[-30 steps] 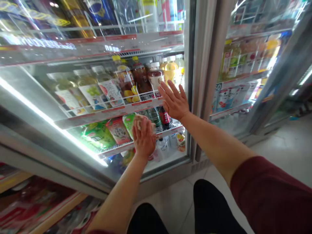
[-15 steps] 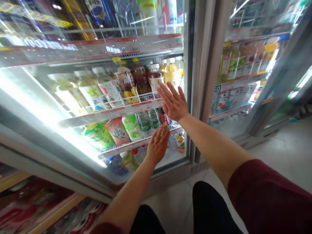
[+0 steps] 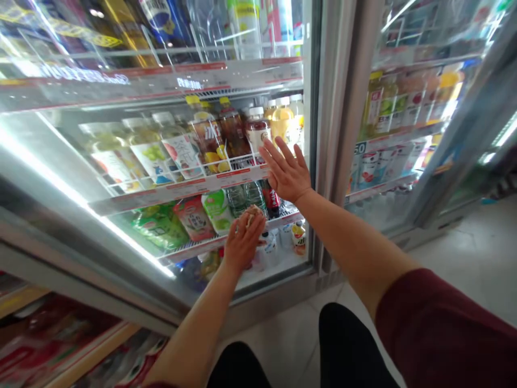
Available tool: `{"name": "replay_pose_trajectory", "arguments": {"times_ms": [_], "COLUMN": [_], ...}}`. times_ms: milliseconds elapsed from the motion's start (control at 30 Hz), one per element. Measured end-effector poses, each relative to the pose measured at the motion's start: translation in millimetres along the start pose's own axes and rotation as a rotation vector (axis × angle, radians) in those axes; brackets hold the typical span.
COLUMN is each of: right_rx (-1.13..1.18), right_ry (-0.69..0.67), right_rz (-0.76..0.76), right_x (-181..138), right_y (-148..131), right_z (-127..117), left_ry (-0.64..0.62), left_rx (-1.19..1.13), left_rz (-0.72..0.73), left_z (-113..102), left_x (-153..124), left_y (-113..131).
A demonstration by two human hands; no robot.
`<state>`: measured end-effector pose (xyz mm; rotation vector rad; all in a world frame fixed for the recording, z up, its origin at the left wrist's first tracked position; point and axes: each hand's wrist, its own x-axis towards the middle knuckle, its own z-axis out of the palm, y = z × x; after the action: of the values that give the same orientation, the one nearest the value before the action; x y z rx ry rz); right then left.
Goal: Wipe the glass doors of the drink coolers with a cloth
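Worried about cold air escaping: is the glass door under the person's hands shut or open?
Shut. The glass door sits flush against the frame, bottles behind it; the right hand lies spread flat on it.

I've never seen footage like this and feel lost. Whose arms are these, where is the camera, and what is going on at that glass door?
The camera sits on a person's head and looks forward and down, so the two bare arms are that person's own, and the dark knees at the bottom are theirs too. They face a shop drinks cooler with a glass door. The right hand lies flat and open against the glass. The left hand presses a small pale cloth or pad against the glass lower down; what it is exactly is hard to tell. Behind the glass, bottles stand in rows on wire shelves. A second cooler stands to the right.
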<state>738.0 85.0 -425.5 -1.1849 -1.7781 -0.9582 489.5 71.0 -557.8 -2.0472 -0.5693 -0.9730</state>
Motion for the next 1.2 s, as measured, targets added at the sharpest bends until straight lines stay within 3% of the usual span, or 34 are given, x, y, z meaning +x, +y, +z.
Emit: {"name": "replay_pose_trajectory", "arguments": {"times_ms": [200,300,400,467,533,667,767,900,967,1100,1200], "right_rx": [-0.012,0.005,0.014,0.014,0.014,0.029,0.044,0.064,0.077,0.097,0.109], "right_ry": [-0.067,-0.073,-0.062,-0.052,-0.037,-0.008,-0.011,-0.023,-0.023,-0.016,-0.034], "right_rz": [0.035,0.041,0.032,0.028,0.023,0.023,0.030,0.037,0.041,0.051,0.055], "right_x": [1.2,1.6,1.3,0.7,0.0,-1.3,-1.9,-1.9,-1.6,-0.5,0.6], "right_y": [-3.0,-3.6,-3.0,-2.2,-1.3,0.0,0.3,0.3,0.2,-0.2,-0.2], "right_z": [-8.7,-10.2,-8.6,-7.0,-5.4,-3.2,-3.0,-3.6,-4.2,-6.3,-7.7], "left_ry": [0.057,0.012,-0.068,-0.105,-0.097,-0.046,-0.072,-0.163,-0.164,-0.052,-0.038], "left_rx": [0.060,0.037,-0.003,-0.014,0.007,0.090,0.041,-0.028,-0.006,0.092,0.107], "left_rz": [-0.189,-0.243,-0.124,-0.064,-0.106,-0.353,-0.455,-0.439,-0.450,-0.586,-0.643], "left_z": [-25.1,-27.2,-26.4,-27.6,-30.4,-34.8,-33.4,-36.2,-43.3,-60.3,-63.1], "left_x": [-9.7,-28.6,-59.9,-75.5,-81.4,-80.6,-91.0,-112.0,-113.1,-104.0,-111.7], "left_y": [-56.0,-43.9,-17.4,-14.3,-27.6,-62.2,-56.2,-37.5,-46.3,-83.4,-86.2]}}
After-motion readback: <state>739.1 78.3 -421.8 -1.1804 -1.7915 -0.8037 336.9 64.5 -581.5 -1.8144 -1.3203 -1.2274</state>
